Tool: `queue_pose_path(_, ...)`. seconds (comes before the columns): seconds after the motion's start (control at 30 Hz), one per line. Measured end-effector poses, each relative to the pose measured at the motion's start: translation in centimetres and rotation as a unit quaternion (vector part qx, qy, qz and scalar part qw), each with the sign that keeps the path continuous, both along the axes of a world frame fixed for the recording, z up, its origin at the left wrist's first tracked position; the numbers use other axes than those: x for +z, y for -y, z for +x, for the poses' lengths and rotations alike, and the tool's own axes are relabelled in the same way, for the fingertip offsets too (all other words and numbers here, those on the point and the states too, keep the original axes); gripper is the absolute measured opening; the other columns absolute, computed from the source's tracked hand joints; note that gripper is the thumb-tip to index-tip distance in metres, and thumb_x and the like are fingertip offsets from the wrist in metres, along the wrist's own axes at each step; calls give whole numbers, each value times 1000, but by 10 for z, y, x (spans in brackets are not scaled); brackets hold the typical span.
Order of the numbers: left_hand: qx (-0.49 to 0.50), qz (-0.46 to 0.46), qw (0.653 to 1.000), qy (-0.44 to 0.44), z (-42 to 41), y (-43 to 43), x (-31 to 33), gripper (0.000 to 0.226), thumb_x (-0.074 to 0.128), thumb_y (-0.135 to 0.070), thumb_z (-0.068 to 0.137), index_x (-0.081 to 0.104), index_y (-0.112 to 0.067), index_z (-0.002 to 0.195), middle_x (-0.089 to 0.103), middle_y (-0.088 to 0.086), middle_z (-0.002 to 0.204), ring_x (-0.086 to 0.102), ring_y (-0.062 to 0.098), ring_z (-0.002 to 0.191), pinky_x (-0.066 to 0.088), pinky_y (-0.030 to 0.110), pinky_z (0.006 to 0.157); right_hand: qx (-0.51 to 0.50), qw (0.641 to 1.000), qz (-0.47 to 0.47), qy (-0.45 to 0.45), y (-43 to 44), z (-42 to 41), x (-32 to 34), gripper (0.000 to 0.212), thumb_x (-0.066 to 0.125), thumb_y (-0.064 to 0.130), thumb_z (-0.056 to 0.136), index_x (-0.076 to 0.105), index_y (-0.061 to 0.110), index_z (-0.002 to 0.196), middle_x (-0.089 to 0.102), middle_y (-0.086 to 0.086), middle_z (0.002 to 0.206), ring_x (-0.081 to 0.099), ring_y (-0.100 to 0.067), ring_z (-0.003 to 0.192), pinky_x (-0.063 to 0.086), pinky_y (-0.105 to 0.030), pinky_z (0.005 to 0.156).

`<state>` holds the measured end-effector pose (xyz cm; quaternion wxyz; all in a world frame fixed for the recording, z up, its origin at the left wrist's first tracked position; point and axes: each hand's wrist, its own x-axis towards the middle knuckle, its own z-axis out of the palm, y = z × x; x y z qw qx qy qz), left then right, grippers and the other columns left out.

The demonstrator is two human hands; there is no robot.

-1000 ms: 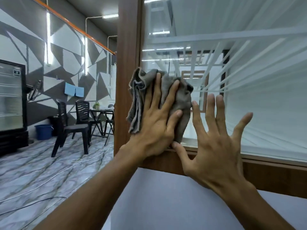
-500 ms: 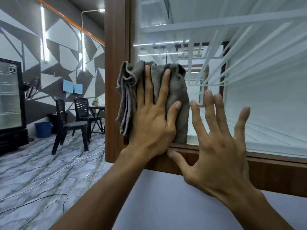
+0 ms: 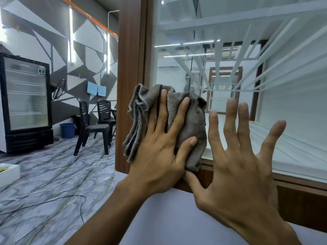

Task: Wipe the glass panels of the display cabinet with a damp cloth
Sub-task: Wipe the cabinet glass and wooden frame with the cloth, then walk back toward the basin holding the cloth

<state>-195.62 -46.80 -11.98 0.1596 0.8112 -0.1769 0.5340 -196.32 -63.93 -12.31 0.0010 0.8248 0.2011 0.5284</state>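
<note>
**Glass panel, corner by the frame: wipe in hand**

Left hand (image 3: 159, 156): fingers straight and spread, pressing a folded grey cloth (image 3: 192, 121) flat on the glass panel (image 3: 265, 82), not gripping it. The cloth lay under those fingers, with the wooden frame (image 3: 131, 68) just left of the hand. Right hand (image 3: 238, 165): just beside, splayed wide, empty; whether it touched the glass could not be told. Step judged: wiping this corner. The next move calls for even pressure, sweeping past the right hand.
</note>
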Motion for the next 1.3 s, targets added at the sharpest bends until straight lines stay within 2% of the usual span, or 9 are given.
queue_pose_path(0.2, 19, -19, 995, 100, -2, -2, -13, 57, 59, -36, 102, 48, -19, 155, 29, 10, 169, 23, 24, 158, 18, 37, 129, -8, 999, -26, -31, 2, -3, 1, 117, 44, 80, 78, 13, 7, 164, -3, -19, 172, -10, -40, 158, -1, -83, 113)
queue_pose_path(0.3, 53, -7, 980, 193, -3, -2, -21, 34, 67, -21, 98, 72, -5, 127, 64, 17, 134, 57, 28, 124, 46, 40, 106, 25, 999, -30, -33, 5, -2, -1, 107, 43, 76, 82, 18, 12, 164, -2, -18, 172, -9, -38, 159, -3, -83, 113)
queue_pose_path(0.5, 61, 49, 989, 126, -36, -24, -29, 30, 62, -22, 101, 72, 0, 118, 71, 16, 106, 66, 29, 96, 54, 42, 83, 149, 988, -37, 24, 10, 7, -12, 70, 58, 55, 88, 57, 16, 146, 33, -15, 165, 19, -35, 158, 5, -75, 120)
queue_pose_path(0.63, 59, -30, 995, 68, -78, -44, -38, 21, 65, -24, 99, 74, -8, 108, 73, 3, 92, 65, 15, 80, 52, 33, 70, 299, 950, 54, 68, -5, 9, -23, 43, 69, 33, 88, 74, 9, 123, 62, -10, 139, 46, -35, 144, 21, -64, 123)
queue_pose_path(0.73, 119, -140, 982, -52, -97, -80, -57, 14, 69, -29, 97, 69, -17, 90, 65, -9, 75, 60, 6, 72, 44, 19, 66, 477, 872, 112, -10, -51, -7, -57, 29, 76, 17, 85, 77, 4, 112, 69, -7, 127, 58, -31, 132, 43, -43, 116)
queue_pose_path(0.9, 265, -175, 913, -256, -107, -172, -103, 17, 72, -38, 94, 66, -23, 88, 66, -9, 80, 60, 14, 80, 42, 35, 70, 605, 768, 130, -169, -146, -29, -124, 8, 78, 12, 81, 80, 13, 89, 76, 7, 96, 69, -14, 95, 55, -25, 85)
queue_pose_path(1.0, 310, -167, 873, -337, -111, -211, -123, 18, 64, -45, 98, 64, -30, 108, 61, -12, 111, 59, 18, 98, 48, 38, 83, 575, 751, 109, -308, -195, -26, -149, 10, 75, 30, 79, 75, 28, 88, 71, 18, 87, 66, -1, 83, 53, -17, 70)
queue_pose_path(1.07, 306, -183, 858, -369, -113, -233, -128, 16, 63, -45, 99, 62, -32, 108, 66, -11, 108, 61, 18, 99, 50, 39, 82, 515, 754, 86, -399, -223, -28, -153, 18, 68, 45, 78, 73, 35, 93, 71, 21, 86, 65, -1, 84, 50, -12, 69)
queue_pose_path(1.3, 314, -181, 779, -511, -133, -288, -102, 17, 61, -44, 100, 62, -30, 108, 71, -4, 103, 63, 21, 100, 41, 33, 75, 333, 715, -90, -608, -302, -16, -93, 29, 63, 42, 97, 72, 32, 123, 69, 17, 124, 61, -7, 119, 49, -28, 102)
